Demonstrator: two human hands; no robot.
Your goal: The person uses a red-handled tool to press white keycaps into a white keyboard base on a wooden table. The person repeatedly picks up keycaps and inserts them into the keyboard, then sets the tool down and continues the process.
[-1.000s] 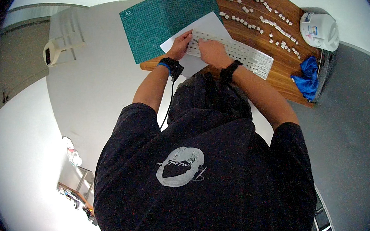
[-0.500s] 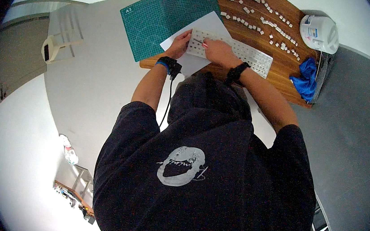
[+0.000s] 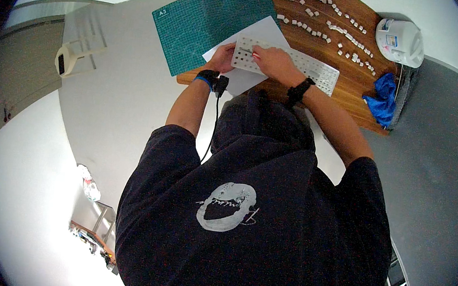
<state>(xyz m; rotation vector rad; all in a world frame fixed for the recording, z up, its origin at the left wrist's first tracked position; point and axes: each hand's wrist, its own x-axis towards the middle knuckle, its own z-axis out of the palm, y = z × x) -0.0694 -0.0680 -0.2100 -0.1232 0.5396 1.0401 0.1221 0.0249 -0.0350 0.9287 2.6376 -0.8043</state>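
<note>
A white keyboard [image 3: 321, 74] with its keycaps off lies tilted across a white sheet of paper [image 3: 266, 31]. My left hand [image 3: 222, 58] is closed on the keyboard's left end, its fingertips at the edge. Over the left half of the board, my right hand [image 3: 275, 63] grips a slim tool [image 3: 246, 50] with a thin grey shaft and a reddish end by the fingers. Its tip points left, low over the keyboard; whether it touches cannot be seen. Loose white keycaps [image 3: 308, 28] lie in rows beyond the keyboard.
Beneath the paper is a green cutting mat [image 3: 208, 26] on the wooden table [image 3: 350, 100]. A white plastic tub [image 3: 400, 42] and a crumpled blue cloth [image 3: 381, 100] sit at the right edge. A black cable [image 3: 213, 127] hangs from my left wrist.
The whole view has shifted slightly. Both hands stay at the keyboard in nearly the same pose, and the tool remains in my right hand.
</note>
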